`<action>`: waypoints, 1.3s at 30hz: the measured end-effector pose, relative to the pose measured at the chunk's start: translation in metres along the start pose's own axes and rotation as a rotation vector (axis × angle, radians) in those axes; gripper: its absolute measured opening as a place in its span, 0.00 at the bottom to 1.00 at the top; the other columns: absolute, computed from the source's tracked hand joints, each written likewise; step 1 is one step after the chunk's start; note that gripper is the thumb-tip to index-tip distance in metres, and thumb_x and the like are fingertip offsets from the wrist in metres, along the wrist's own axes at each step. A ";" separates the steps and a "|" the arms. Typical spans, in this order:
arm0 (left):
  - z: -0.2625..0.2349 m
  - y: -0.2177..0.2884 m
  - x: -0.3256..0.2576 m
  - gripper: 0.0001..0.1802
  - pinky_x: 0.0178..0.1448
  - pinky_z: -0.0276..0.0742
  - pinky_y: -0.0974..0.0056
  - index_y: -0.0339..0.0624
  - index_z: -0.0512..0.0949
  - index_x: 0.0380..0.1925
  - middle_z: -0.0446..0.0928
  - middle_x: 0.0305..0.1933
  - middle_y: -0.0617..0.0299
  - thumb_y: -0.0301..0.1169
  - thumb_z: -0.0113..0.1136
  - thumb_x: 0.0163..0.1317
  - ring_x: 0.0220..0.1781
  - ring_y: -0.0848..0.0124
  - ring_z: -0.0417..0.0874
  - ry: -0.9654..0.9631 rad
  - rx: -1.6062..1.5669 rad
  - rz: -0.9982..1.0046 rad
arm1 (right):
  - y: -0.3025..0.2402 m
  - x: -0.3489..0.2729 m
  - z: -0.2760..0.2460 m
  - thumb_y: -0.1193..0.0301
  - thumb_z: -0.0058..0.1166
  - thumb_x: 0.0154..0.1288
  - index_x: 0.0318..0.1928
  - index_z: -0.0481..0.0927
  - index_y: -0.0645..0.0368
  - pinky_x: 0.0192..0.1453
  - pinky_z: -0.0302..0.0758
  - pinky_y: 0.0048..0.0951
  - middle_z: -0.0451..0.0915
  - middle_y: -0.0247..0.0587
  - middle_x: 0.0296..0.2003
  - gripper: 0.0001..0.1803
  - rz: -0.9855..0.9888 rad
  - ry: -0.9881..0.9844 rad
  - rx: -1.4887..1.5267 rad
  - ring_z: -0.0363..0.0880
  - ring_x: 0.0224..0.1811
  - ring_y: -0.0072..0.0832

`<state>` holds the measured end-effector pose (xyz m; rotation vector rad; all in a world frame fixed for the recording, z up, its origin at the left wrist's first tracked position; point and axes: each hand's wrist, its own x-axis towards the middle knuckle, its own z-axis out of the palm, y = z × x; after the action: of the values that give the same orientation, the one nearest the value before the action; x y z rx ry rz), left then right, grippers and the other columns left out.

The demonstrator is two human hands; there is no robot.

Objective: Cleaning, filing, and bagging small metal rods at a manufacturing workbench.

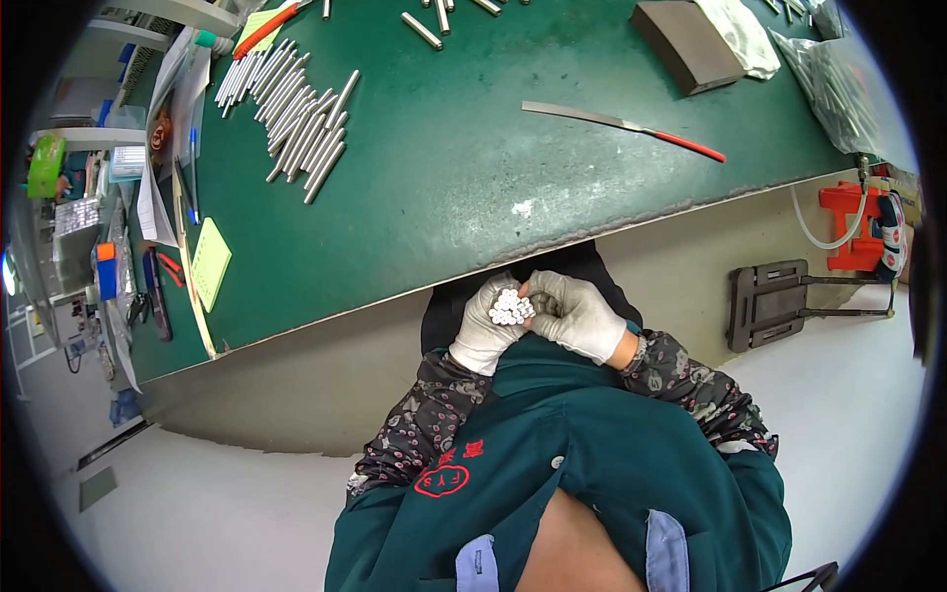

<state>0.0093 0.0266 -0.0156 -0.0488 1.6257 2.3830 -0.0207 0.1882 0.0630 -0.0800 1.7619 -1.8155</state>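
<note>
A bundle of short, shiny metal rods (511, 307) is held upright over my lap, its round ends facing up. My left hand (481, 331), in a whitish glove, wraps round the bundle from the left. On the right side my right hand (582, 318), gloved too with greyed fingertips, has its fingers curled in against the same rods. Bare fingertips show beside the bundle. The lower parts of the rods are hidden by the hands. Both hands are just off the near edge of the green table (414, 197).
Many loose metal rods (296, 118) lie on the table's left. A flat file (621, 124) with a red handle lies at right, below a brown block (688, 44) and a white cloth (740, 35). A bag of rods (838, 94) sits far right; yellow notes (210, 264) lie near left.
</note>
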 end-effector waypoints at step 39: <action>-0.002 0.002 -0.001 0.24 0.40 0.75 0.72 0.45 0.72 0.41 0.73 0.38 0.67 0.17 0.66 0.43 0.37 0.77 0.75 -0.013 0.009 0.026 | 0.008 0.006 0.001 0.82 0.56 0.51 0.42 0.71 0.65 0.25 0.62 0.17 0.66 0.26 0.21 0.15 -0.074 -0.023 -0.095 0.61 0.22 0.12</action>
<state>0.0094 0.0239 -0.0145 -0.0108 1.6408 2.3902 -0.0225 0.1852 0.0537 -0.2059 1.8508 -1.7751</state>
